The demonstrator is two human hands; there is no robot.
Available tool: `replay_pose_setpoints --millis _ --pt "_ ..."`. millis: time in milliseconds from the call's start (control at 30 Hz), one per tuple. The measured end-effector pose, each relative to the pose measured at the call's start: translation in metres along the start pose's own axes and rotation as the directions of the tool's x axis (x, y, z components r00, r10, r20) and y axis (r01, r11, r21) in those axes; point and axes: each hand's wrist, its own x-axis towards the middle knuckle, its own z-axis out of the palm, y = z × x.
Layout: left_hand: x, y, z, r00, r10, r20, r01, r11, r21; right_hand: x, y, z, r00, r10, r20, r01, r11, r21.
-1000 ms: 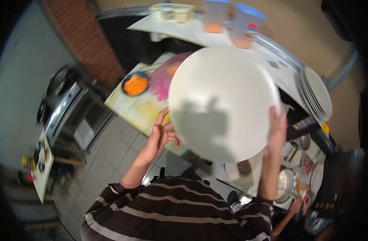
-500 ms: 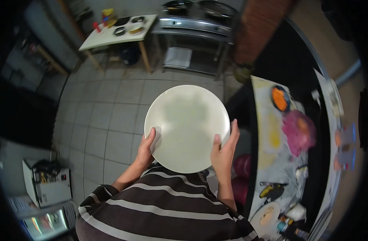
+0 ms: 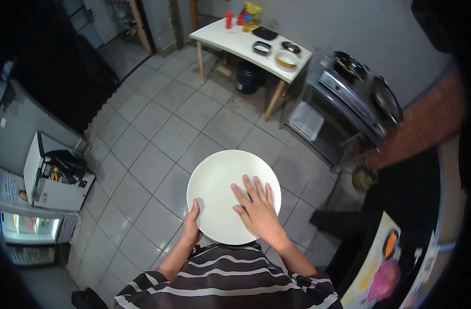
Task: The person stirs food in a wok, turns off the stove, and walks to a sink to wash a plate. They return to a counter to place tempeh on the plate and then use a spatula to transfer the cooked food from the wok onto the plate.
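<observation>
A large round white plate (image 3: 215, 172) is held in front of my striped shirt, its upper face bare and turned up to me. My left hand (image 3: 191, 226) grips the plate's left edge, thumb over the rim and the other fingers hidden below. Across the right part of the plate lies my right hand (image 3: 258, 211), palm down with fingers spread on its surface.
Ahead stands a white table (image 3: 235, 44) with bottles and small pans. To its right is a metal stove (image 3: 343, 95) carrying pans. A counter (image 3: 367, 265) with a pink bag (image 3: 384, 280) is at lower right; a white chest (image 3: 65, 188) stands left.
My right hand has left the plate's right rim and now rests flat on its face. The view has swung left, showing more floor and less of the counter.
</observation>
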Motion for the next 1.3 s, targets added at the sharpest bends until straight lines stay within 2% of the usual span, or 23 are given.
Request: replay_pose_setpoints --millis 33,100,167,233,300,367,433,500,633,700,767,833,900,933,967,1033,1100,1133,1167,1200,1233,1300 --pt "0.028 0.014 -0.013 0.999 0.002 -0.042 -0.003 1.0 -0.018 0.03 0.007 0.008 0.998 0.064 0.009 -0.065 0.998 0.028" --pt "0.078 0.047 -0.037 0.991 -0.02 -0.133 0.024 0.999 0.033 0.088 0.015 0.022 0.998 0.041 0.041 -0.045 0.994 0.101" --pt "0.11 0.093 -0.031 0.981 -0.051 -0.188 0.056 0.998 0.023 0.142 0.02 0.023 0.997 0.04 0.062 -0.051 0.982 0.182" --pt "0.159 0.14 -0.043 0.974 0.086 -0.209 -0.076 0.995 0.059 0.21 0.015 0.023 0.999 0.014 0.035 -0.022 0.969 0.247" --pt "0.197 0.182 -0.054 0.959 0.146 -0.244 -0.142 0.989 0.036 0.276 0.007 0.02 0.996 -0.095 0.004 0.088 0.941 0.325" --pt "0.232 0.22 -0.062 0.952 0.187 -0.244 -0.195 0.981 -0.01 0.34 -0.003 0.009 0.991 -0.134 -0.026 0.136 0.95 0.281" --pt "0.271 0.253 -0.072 0.949 0.192 -0.25 -0.204 0.979 -0.021 0.409 -0.009 -0.002 0.966 -0.249 -0.064 0.255 0.889 0.38" --pt "0.315 0.285 -0.086 0.926 0.239 -0.293 -0.253 0.968 -0.01 0.476 -0.012 -0.006 0.958 -0.266 -0.109 0.288 0.875 0.389" --pt "0.419 0.351 -0.119 0.939 0.225 -0.259 -0.246 0.968 -0.052 0.615 -0.002 0.007 0.953 -0.219 -0.211 0.281 0.897 0.342" --pt "0.478 0.387 -0.128 0.941 0.221 -0.255 -0.247 0.966 -0.074 0.687 0.004 0.026 0.953 0.027 -0.302 0.074 0.945 0.319" --pt "0.539 0.424 -0.147 0.951 0.177 -0.254 -0.207 0.974 -0.096 0.749 0.015 0.056 0.941 0.105 -0.32 0.011 0.94 0.34" --pt "0.603 0.466 -0.157 0.957 0.22 -0.192 -0.241 0.966 -0.097 0.814 0.024 0.075 0.927 0.351 -0.128 -0.145 0.653 0.743" --pt "0.659 0.509 -0.153 0.982 0.164 -0.097 -0.169 0.984 -0.05 0.869 0.032 0.073 0.907 0.374 0.194 -0.354 0.429 0.831" --pt "0.686 0.532 -0.152 0.995 0.09 -0.044 -0.093 0.994 -0.053 0.894 0.037 0.078 0.908 0.379 0.179 -0.345 0.435 0.832" --pt "0.716 0.551 -0.148 0.995 0.097 -0.026 -0.098 0.994 -0.046 0.922 0.043 0.09 0.929 0.34 0.146 -0.283 0.398 0.873" --pt "0.778 0.586 -0.145 0.994 -0.008 -0.111 0.009 1.0 0.013 0.977 0.047 0.1 0.951 0.298 0.084 -0.193 0.356 0.914" --pt "0.848 0.615 -0.151 0.999 -0.001 -0.049 0.002 1.0 0.031 1.029 0.055 0.108 0.875 0.439 0.202 -0.208 -0.034 0.978" --pt "0.88 0.63 -0.149 1.0 -0.006 0.017 0.005 0.997 0.074 1.057 0.058 0.111 0.88 0.433 0.197 -0.202 -0.034 0.979" --pt "0.912 0.644 -0.144 0.997 -0.014 0.082 0.004 0.993 0.115 1.087 0.064 0.112 0.846 0.472 0.245 -0.196 -0.152 0.969" --pt "0.944 0.66 -0.135 0.987 0.079 0.138 -0.107 0.971 0.214 1.121 0.074 0.113 0.811 0.504 0.297 -0.182 -0.265 0.947" --pt "0.984 0.671 -0.132 0.986 0.089 0.139 -0.117 0.971 0.211 1.157 0.091 0.12 0.817 0.498 0.291 -0.18 -0.26 0.949" --pt "1.056 0.691 -0.122 0.999 -0.012 0.037 0.003 0.972 0.236 1.228 0.121 0.129 0.812 0.537 0.228 -0.187 -0.13 0.974"
